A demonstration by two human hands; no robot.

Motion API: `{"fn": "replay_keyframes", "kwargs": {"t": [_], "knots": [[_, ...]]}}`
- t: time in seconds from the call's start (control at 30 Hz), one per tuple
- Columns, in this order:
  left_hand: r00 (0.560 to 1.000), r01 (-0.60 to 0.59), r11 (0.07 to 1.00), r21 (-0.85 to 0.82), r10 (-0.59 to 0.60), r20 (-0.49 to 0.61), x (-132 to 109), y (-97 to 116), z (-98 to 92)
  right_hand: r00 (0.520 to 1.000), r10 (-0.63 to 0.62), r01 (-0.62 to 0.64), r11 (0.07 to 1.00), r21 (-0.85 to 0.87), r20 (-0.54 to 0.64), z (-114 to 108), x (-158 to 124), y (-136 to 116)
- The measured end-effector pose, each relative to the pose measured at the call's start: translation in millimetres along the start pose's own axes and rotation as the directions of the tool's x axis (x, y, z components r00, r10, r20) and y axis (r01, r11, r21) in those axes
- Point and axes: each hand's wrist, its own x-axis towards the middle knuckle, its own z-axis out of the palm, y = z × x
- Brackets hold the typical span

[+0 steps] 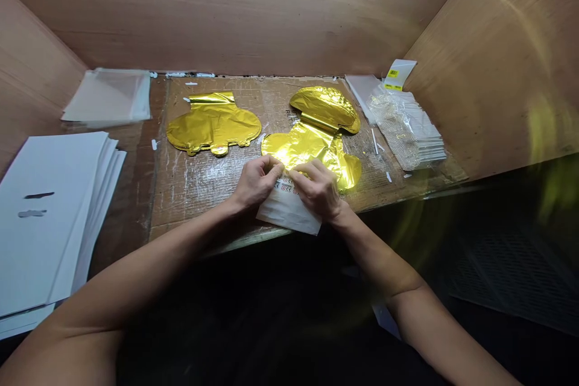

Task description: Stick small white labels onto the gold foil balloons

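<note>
At the front edge of the cardboard-covered work surface, my left hand (259, 182) and my right hand (318, 186) come together, fingertips pinched close to each other. Between them is a whitish sheet (289, 211) printed with small CE marks; its lower part hangs over the edge. My fingers cover its upper edge, so I cannot tell whether it is a bag or a label sheet. Right behind my fingertips lies shiny gold foil (294, 143), probably flat foil balloons, with one folded piece (323, 105) on top. A second gold foil stack (215, 126) rests to the left.
White sheets (49, 217) are piled at the left, with clear plastic bags (111, 96) behind them. On the right lie a bundle of white straws (427, 132), a mesh-like clear packet (395, 126) and a single straw (374, 141). Wooden walls (226, 12) enclose the surface.
</note>
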Motion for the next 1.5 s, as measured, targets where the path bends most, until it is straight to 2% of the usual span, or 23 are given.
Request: {"fn": "replay_keyframes", "kwargs": {"t": [0.07, 0.17, 0.23, 0.27, 0.33, 0.47, 0.63, 0.73, 0.8, 0.87, 0.9, 0.97, 1.03, 1.07, 1.13, 1.23, 1.3, 1.4, 1.5], "knots": [[1.000, 0.009, 0.999, 0.041, -0.010, 0.012, 3, -1, -3.2, 1.000, 0.016, -0.015, 0.997, 0.072, -0.008, -2, 1, 2], [0.987, -0.069, 0.986, 0.153, 0.045, 0.155, 11, -5, -12.0, 0.968, 0.243, -0.220, 0.943, 0.250, -0.064, -6, 7, 11], [0.963, -0.127, 0.972, 0.197, 0.073, 0.261, 15, -9, -18.2, 0.922, 0.387, -0.361, 0.870, 0.335, -0.012, -9, 14, 18], [0.957, -0.136, 0.969, 0.204, 0.075, 0.280, 17, -10, -20.6, 0.915, 0.402, -0.386, 0.857, 0.342, 0.026, -10, 17, 21], [0.965, -0.120, 0.973, 0.195, 0.068, 0.255, 19, -12, -23.3, 0.939, 0.335, -0.342, 0.893, 0.293, 0.074, -11, 21, 22], [0.976, -0.094, 0.986, 0.138, 0.064, 0.206, 19, -8, -22.2, 0.981, 0.155, -0.169, 0.978, 0.121, 0.120, -4, 23, 12], [0.983, -0.073, 0.990, 0.118, 0.051, 0.177, 16, -3, -19.6, 0.989, 0.084, -0.079, 0.996, -0.045, 0.119, 1, 16, -1], [0.984, -0.059, 0.991, 0.117, 0.038, 0.174, 16, -3, -20.2, 0.990, 0.042, -0.037, 0.998, -0.042, 0.132, -1, 13, -4], [0.980, -0.058, 0.990, 0.127, 0.033, 0.194, 17, -4, -22.2, 0.992, 0.077, -0.085, 0.993, 0.082, 0.095, -5, 14, -2], [0.965, -0.124, 0.977, 0.174, 0.077, 0.251, 20, -5, -25.6, 0.973, 0.224, -0.229, 0.935, 0.270, 0.049, -8, 18, 6], [0.948, -0.188, 0.961, 0.201, 0.124, 0.295, 23, -6, -27.5, 0.948, 0.312, -0.313, 0.880, 0.358, 0.064, -10, 21, 12], [0.893, -0.330, 0.915, 0.234, 0.223, 0.390, 28, -8, -31.2, 0.889, 0.406, -0.457, 0.767, 0.451, 0.211, -12, 29, 25], [0.840, -0.419, 0.878, 0.232, 0.278, 0.467, 31, -11, -33.7, 0.839, 0.365, -0.527, 0.726, 0.441, 0.403, -11, 37, 35], [0.823, -0.439, 0.868, 0.233, 0.285, 0.492, 32, -13, -34.5, 0.819, 0.329, -0.534, 0.736, 0.416, 0.470, -10, 40, 38], [0.804, -0.463, 0.849, 0.254, 0.282, 0.523, 33, -17, -35.2, 0.798, 0.318, -0.518, 0.796, 0.313, 0.513, -8, 45, 39], [0.789, -0.493, 0.821, 0.289, 0.282, 0.546, 31, -21, -35.3, 0.813, 0.418, -0.472, 0.881, 0.037, 0.404, -8, 45, 37], [0.781, -0.509, 0.808, 0.296, 0.289, 0.554, 31, -23, -35.5, 0.854, 0.423, -0.422, 0.904, -0.073, 0.304, -9, 42, 37], [0.772, -0.522, 0.806, 0.281, 0.305, 0.558, 32, -23, -36.2, 0.904, 0.311, -0.328, 0.945, 0.006, 0.293, -9, 38, 42], [0.764, -0.547, 0.794, 0.264, 0.345, 0.545, 32, -19, -36.1, 0.883, 0.269, -0.352, 0.922, 0.163, 0.385, -4, 37, 47]]}}
